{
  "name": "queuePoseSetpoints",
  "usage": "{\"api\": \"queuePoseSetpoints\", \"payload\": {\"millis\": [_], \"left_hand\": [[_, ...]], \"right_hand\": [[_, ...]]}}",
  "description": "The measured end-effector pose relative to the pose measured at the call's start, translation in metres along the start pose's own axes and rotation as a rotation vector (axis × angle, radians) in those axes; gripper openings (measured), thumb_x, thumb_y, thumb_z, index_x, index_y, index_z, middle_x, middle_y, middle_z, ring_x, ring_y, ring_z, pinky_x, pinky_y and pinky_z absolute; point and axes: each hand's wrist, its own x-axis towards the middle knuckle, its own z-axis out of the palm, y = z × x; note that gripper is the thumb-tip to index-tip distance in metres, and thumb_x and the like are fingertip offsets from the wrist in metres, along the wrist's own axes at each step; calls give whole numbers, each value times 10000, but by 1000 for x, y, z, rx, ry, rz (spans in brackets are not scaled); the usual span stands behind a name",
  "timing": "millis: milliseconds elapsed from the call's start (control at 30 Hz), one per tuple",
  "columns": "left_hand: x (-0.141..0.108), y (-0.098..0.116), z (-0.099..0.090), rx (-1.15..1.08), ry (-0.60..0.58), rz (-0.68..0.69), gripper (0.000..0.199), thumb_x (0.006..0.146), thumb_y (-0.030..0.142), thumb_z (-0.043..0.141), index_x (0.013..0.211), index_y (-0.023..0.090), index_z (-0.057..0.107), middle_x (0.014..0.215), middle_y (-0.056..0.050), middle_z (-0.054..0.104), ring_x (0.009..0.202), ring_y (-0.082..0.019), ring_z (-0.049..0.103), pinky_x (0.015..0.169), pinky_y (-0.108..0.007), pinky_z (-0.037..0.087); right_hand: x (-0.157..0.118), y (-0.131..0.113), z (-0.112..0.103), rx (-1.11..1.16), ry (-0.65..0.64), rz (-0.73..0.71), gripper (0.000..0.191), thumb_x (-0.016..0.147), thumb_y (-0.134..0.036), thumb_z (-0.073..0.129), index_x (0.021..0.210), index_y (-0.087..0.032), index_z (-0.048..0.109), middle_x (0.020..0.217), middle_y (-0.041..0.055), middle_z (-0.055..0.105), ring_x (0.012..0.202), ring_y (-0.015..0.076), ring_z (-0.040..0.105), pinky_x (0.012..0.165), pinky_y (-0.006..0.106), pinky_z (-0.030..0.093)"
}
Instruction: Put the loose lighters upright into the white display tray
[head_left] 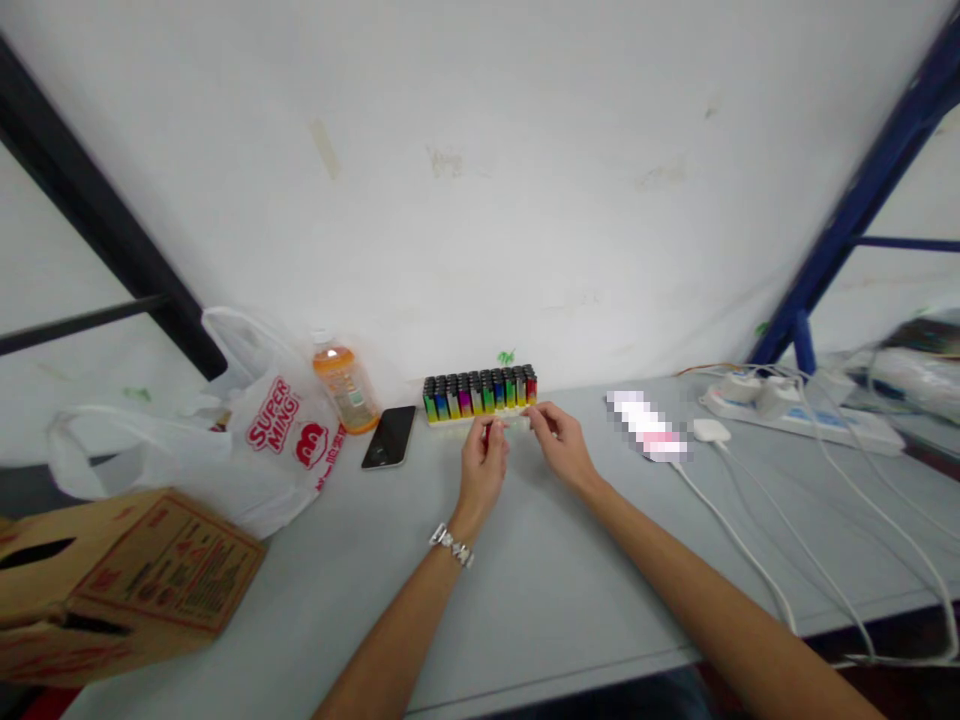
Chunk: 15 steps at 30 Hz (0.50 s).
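Rows of lighters (480,390) with black tops and multicoloured bodies stand upright in a shallow whitish tray (448,424), close to the wall. My left hand (484,458), a silvery bracelet on its wrist, is closed just in front of the tray. A small red bit shows between its fingers, too small to name. To its right, my right hand (561,445) has thumb and forefinger pinched together by the tray's right front corner. Something pale lies between the two sets of fingertips; I cannot tell whether it is held or part of the tray.
Left of the tray are a dark phone (389,437), an orange drink bottle (346,385), a white plastic bag (262,440) and a cardboard box (142,580). On the right lie a blurred-out phone (646,425), a white charger (710,431), a power strip (810,420) and loose white cables.
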Motion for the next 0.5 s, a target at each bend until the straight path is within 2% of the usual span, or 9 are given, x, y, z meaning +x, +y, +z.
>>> {"api": "queuePoseSetpoints", "payload": {"millis": [200, 300, 367, 500], "left_hand": [[0, -4, -4, 176, 11, 77, 303, 876, 405, 589, 1077, 181, 555, 528, 115, 328, 442, -69, 307, 426, -174, 235], [0, -4, -5, 254, 20, 84, 354, 853, 301, 592, 1179, 181, 525, 542, 115, 357, 459, -76, 336, 450, -178, 261], [0, -3, -5, 253, 6, 76, 394, 860, 305, 590, 1221, 180, 496, 554, 113, 366, 473, -79, 350, 465, -181, 272], [-3, 1, -5, 205, -39, 76, 494, 878, 420, 615, 1273, 182, 440, 574, 109, 378, 502, -81, 358, 490, -185, 282]], "right_hand": [[-10, 1, 2, 81, -24, 83, 382, 919, -523, 505, 846, -181, 659, 630, -17, 533, 552, 132, 487, 530, 256, 356], [-11, 7, 2, 83, -39, 86, 375, 928, -515, 493, 873, -186, 665, 635, -18, 530, 561, 134, 488, 533, 256, 349], [-11, 11, 3, 75, -56, 81, 377, 935, -515, 484, 883, -190, 668, 637, -18, 531, 570, 137, 491, 541, 258, 352], [-11, 14, 2, 65, -79, 84, 390, 944, -523, 469, 867, -194, 664, 628, -16, 532, 571, 142, 494, 554, 264, 366]]}}
